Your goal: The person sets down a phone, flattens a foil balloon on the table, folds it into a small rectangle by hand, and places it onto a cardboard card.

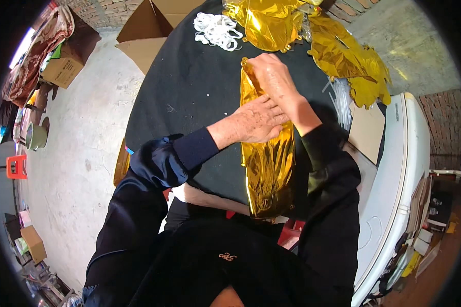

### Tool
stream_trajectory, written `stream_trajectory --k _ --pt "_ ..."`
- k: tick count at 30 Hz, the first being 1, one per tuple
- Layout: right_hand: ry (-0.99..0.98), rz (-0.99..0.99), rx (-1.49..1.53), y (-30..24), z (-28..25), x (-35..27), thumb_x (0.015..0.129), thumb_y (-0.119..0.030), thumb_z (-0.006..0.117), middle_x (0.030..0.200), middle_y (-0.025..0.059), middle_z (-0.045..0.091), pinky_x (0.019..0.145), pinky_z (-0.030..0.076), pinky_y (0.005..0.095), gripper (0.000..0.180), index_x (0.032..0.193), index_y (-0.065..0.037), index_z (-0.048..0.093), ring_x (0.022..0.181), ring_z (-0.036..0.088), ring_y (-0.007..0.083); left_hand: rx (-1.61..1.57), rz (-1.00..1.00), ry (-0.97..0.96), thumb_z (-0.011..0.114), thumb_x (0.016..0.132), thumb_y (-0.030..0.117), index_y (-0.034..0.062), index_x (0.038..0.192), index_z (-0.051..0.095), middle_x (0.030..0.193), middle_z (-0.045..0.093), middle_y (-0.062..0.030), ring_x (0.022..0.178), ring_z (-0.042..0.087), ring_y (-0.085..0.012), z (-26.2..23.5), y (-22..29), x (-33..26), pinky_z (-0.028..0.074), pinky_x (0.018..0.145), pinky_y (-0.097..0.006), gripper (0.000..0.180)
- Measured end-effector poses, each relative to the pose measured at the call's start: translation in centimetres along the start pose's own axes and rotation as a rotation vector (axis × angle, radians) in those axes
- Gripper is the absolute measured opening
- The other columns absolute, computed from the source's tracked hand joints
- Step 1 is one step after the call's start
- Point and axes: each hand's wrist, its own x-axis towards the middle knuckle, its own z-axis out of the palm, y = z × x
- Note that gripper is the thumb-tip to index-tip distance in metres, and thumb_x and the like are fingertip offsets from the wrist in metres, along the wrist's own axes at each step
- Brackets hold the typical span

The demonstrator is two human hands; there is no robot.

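Observation:
A gold foil balloon (268, 169), folded into a long narrow strip, lies on the black-covered table (189, 97) with its near end reaching over the table's front edge. My left hand (251, 120) rests flat across the middle of the strip, fingers stretched toward my right wrist. At the far end, my right hand (272, 74) is closed on the foil, its fingertips partly hidden. A small tab of foil sticks out just left of those fingers. My right wrist crosses above the left fingertips.
More flat gold foil balloons (271, 23) lie at the table's far side and far right (343, 48). Beside them are a bundle of white cord (216, 31) and clear thin straws (340, 100). An open cardboard box (143, 30) stands beyond; a white appliance (394, 169) borders the right.

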Motion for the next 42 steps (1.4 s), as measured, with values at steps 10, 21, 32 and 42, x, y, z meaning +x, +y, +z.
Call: stream_trajectory --k 10,21,32,42 --pt "-0.158 0.210 0.101 -5.8 -12.0 -18.0 0.080 0.011 0.060 0.110 0.0172 0.066 0.092 0.052 0.0455 0.038 0.115 -0.004 0.067 0.103 0.062 0.0392 0.243 0.008 -0.184 0.035 0.107 0.032 0.0122 0.161 0.033 0.168 0.030 -0.0097 0.156 0.024 -0.0299 -0.7 -0.5 0.4 0.015 0.129 -0.047 0.058" --pt "-0.214 0.331 0.214 -17.1 -15.1 -24.0 0.077 0.012 0.057 0.124 0.0197 0.061 0.103 0.049 0.0476 0.058 0.134 0.000 0.056 0.115 0.059 0.0412 0.251 0.036 -0.227 0.031 0.108 0.031 0.0177 0.163 0.030 0.169 0.027 -0.0072 0.157 0.021 -0.0277 -0.7 -0.6 -0.2 0.012 0.131 -0.046 0.057" --pt "-0.412 0.093 0.054 -18.8 -13.6 -23.2 0.083 -0.022 0.070 0.151 0.0211 0.047 0.118 0.035 0.0516 0.060 0.140 -0.006 0.057 0.143 0.045 0.0384 0.100 0.148 -0.205 0.039 0.107 0.029 0.0192 0.163 0.029 0.168 0.029 -0.0074 0.157 0.021 -0.0284 -1.6 0.7 -2.3 0.013 0.131 -0.046 0.057" --pt "-0.206 0.008 0.401 -16.7 -10.4 -18.0 0.088 -0.013 0.068 0.120 0.0141 0.072 0.105 0.052 0.0419 0.034 0.119 -0.001 0.071 0.119 0.068 0.0319 0.106 0.148 -0.157 0.038 0.109 0.045 0.0201 0.161 0.034 0.168 0.031 -0.0071 0.157 0.023 -0.0284 -1.3 0.7 -2.6 0.013 0.130 -0.048 0.058"
